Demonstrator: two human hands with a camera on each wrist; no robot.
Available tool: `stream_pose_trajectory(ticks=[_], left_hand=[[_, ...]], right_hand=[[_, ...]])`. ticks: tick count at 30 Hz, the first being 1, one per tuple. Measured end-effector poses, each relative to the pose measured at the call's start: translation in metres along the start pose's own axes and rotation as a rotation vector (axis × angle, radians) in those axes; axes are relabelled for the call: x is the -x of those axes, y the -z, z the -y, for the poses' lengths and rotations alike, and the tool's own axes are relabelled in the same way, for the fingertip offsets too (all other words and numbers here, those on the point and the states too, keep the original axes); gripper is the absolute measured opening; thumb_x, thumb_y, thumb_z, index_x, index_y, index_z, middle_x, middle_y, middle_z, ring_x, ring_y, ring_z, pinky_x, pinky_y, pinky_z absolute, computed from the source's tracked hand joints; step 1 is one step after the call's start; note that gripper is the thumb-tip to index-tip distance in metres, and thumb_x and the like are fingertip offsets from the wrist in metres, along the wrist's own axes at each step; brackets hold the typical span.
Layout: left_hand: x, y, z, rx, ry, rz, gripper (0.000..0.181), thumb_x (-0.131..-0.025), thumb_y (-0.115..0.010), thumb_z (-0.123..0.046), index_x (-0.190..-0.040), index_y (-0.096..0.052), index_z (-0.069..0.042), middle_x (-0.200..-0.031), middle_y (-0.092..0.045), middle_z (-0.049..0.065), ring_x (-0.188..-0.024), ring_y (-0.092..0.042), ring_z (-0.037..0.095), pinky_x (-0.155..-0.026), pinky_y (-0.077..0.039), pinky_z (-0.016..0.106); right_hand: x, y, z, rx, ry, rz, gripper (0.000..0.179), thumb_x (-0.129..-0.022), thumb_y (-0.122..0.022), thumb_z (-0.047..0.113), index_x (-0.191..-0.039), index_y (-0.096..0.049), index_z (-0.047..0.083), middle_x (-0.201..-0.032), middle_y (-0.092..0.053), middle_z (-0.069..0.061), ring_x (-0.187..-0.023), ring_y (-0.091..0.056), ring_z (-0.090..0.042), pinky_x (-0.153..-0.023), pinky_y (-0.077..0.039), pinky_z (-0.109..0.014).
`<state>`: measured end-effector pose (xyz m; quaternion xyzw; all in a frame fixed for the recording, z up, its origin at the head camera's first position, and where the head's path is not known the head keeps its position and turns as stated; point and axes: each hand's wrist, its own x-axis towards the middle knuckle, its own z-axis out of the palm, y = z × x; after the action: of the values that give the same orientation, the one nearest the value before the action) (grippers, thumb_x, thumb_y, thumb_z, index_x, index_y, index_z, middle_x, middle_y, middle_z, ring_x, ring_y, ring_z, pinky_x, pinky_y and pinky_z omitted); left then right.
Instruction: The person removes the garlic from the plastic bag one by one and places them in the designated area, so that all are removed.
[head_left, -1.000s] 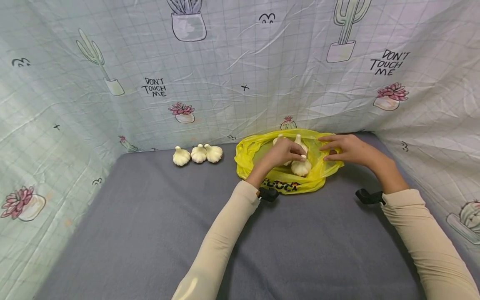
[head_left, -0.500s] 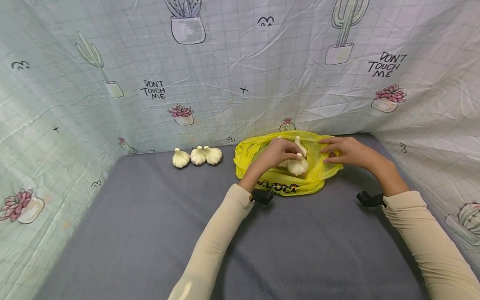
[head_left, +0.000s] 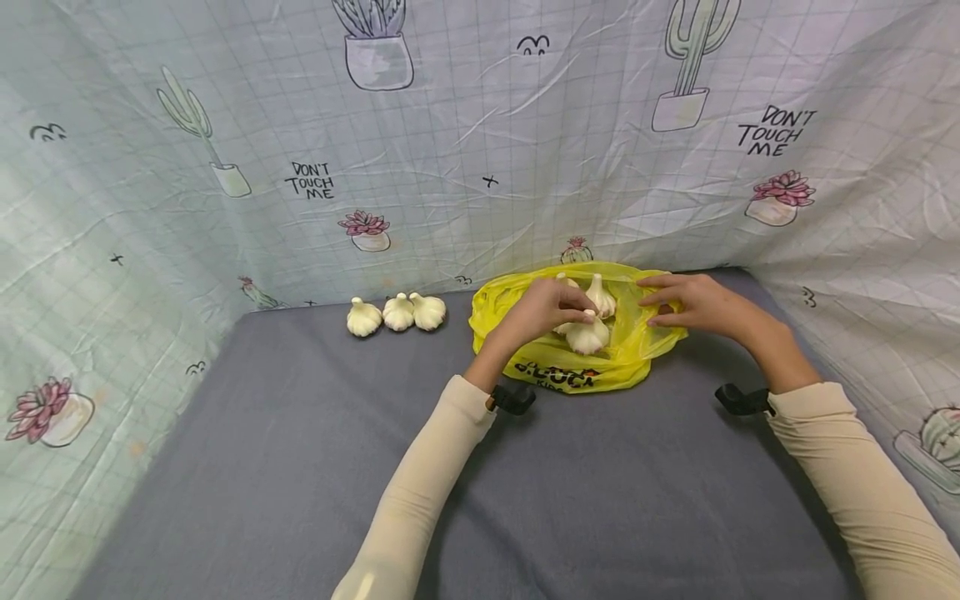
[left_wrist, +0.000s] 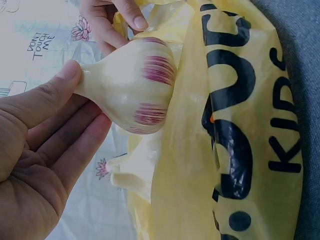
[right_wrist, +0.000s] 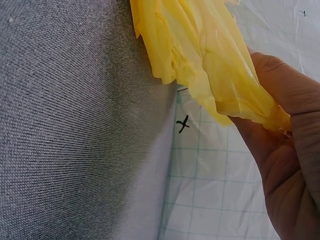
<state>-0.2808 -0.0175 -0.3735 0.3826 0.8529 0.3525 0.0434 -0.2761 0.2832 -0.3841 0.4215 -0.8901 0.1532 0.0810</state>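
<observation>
A garlic bulb [head_left: 587, 337] with purple streaks hangs by its stem from my left hand [head_left: 546, 310], whose thumb and fingers pinch it over the mouth of a yellow plastic bag [head_left: 633, 372]. Further in, another garlic bulb [head_left: 601, 300] lies in the bag, and a paler one behind my left fingers is partly hidden. At the bag's right side, my right hand [head_left: 696, 305] grips the rim; in the right wrist view the yellow film [right_wrist: 215, 65] runs between thumb and fingers. Dark lettering marks the bag's front in the left wrist view.
To the left of the bag, three garlic bulbs [head_left: 398, 312] sit in a row near the back of the grey cloth surface [head_left: 300, 467]. A printed fabric backdrop [head_left: 450, 125] rises behind and at both sides.
My left hand has shifted a little to the left with the pinched garlic bulb, uncovering more of the bulb behind it. My right hand stays on the bag's rim.
</observation>
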Motion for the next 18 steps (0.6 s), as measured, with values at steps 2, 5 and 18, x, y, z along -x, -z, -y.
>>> stream_pose_trajectory(ticks=[2, 5, 18], left_hand=[[0.002, 0.000, 0.001, 0.006, -0.013, -0.003, 0.019, -0.096, -0.072, -0.020, -0.109, -0.080, -0.008, -0.101, -0.076, 0.000, -0.083, -0.064, 0.007, -0.070, -0.050, 0.019], [0.007, 0.001, 0.001, 0.015, -0.025, -0.015, 0.019, -0.097, -0.071, -0.020, -0.108, -0.080, -0.008, -0.100, -0.076, 0.000, -0.083, -0.064, 0.008, -0.070, -0.050, 0.020], [0.033, 0.023, 0.003, 0.001, 0.004, -0.082, 0.021, -0.094, -0.073, -0.021, -0.108, -0.080, -0.006, -0.100, -0.077, 0.000, -0.090, -0.068, 0.008, -0.078, -0.053, 0.021]], right_hand=[[0.001, -0.001, 0.000, 0.003, 0.010, -0.011, 0.031, -0.086, -0.081, 0.011, -0.116, -0.076, 0.001, -0.135, -0.062, -0.025, -0.095, -0.071, -0.028, -0.078, -0.055, -0.049], [0.002, -0.001, 0.000, 0.005, 0.015, -0.021, 0.032, -0.086, -0.081, 0.010, -0.115, -0.076, 0.001, -0.134, -0.062, -0.025, -0.098, -0.070, -0.031, -0.078, -0.055, -0.049], [0.006, -0.002, 0.001, 0.037, 0.027, -0.058, 0.033, -0.081, -0.084, 0.009, -0.113, -0.077, 0.001, -0.132, -0.064, -0.023, -0.101, -0.070, -0.034, -0.075, -0.056, -0.047]])
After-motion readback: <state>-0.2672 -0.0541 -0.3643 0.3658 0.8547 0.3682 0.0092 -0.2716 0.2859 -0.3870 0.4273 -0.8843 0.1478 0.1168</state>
